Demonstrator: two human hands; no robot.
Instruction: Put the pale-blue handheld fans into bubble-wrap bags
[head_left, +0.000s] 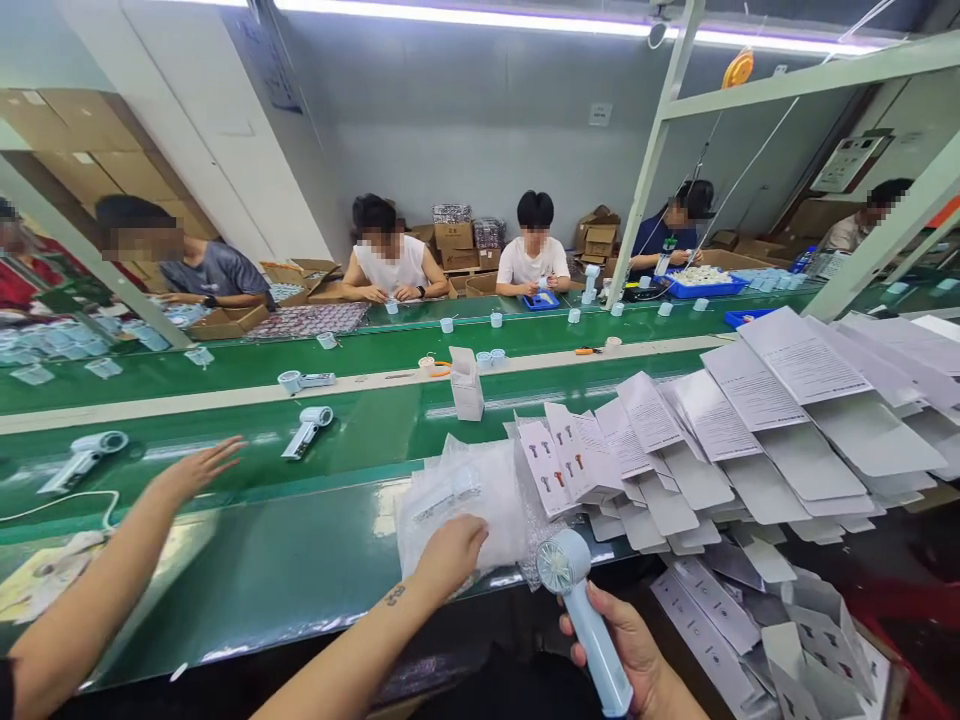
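My right hand (pixel 626 640) is wrapped round the handle of a light-blue handheld fan (pixel 596 630), its round head up and tilted left. My left hand (pixel 454 550) lies over a stack of frosted plastic bags (pixel 502 490), with fingers pinched at the top bag. A pale shape shows inside that bag. Just right of the stack stand printed white boxes (pixel 559 465). Further left, another person's hand (pixel 199 472) reaches over the green belt with fingers spread, between two light-blue fans (pixel 307 432) (pixel 86 460).
Overlapping white boxes (pixel 720 430) fill the right side, with more boxes (pixel 810 640) below. An upright white box (pixel 466 385) stands on the belt. Several people sit across the line, where small blue parts (pixel 447 324) lie. A metal post (pixel 652 170) rises beyond the belt.
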